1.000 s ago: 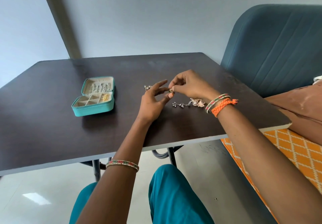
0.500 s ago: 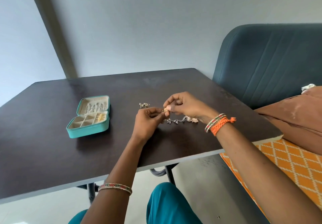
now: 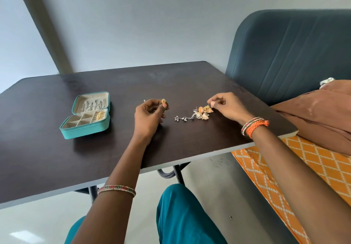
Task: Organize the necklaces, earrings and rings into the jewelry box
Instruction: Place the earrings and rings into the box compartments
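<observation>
Closest to the camera are the person's knees in teal trousers (image 3: pixel 182 217), over a pale glossy floor (image 3: pixel 38 222). To the right there's an orange fabric with a white lattice pattern (image 3: pixel 296 177), and a brown cloth (image 3: pixel 322 118) bunched on top of it further back.

Then the table (image 3: pixel 57 158): dark brown top, pale edge, metal legs showing underneath. Both forearms reach over it. The left wrist has a thin multicoloured bangle (image 3: pixel 116 189); the right wrist has bangles plus an orange braided band (image 3: pixel 256 126).

The left hand (image 3: pixel 148 118) is raised a bit off the surface with its fingers curled, pinching a small round gold earring (image 3: pixel 163 101) at the fingertips. The right hand (image 3: pixel 228 107) is down by the pile of jewelry (image 3: pixel 202 112), a gold and orange cluster lying on the table, with thumb and forefinger pinched on a piece at the top of it. A silver flower-shaped piece (image 3: pixel 180 118) trails off the pile's left side, flat on the tabletop. Another small silver bit pokes out just behind the left hand, too hidden to name.

Left of the hands and well apart from them sits the teal jewelry box (image 3: pixel 85 129), lid open. Silver pieces hang in the lid, and some gold ones sit in the right-hand compartment of the base.

Behind the table on the right is a dark blue padded seat back (image 3: pixel 296 53), and beyond everything a plain grey-blue wall (image 3: pixel 152 25) with a slanted beige strip (image 3: pixel 47 31) running up it.
</observation>
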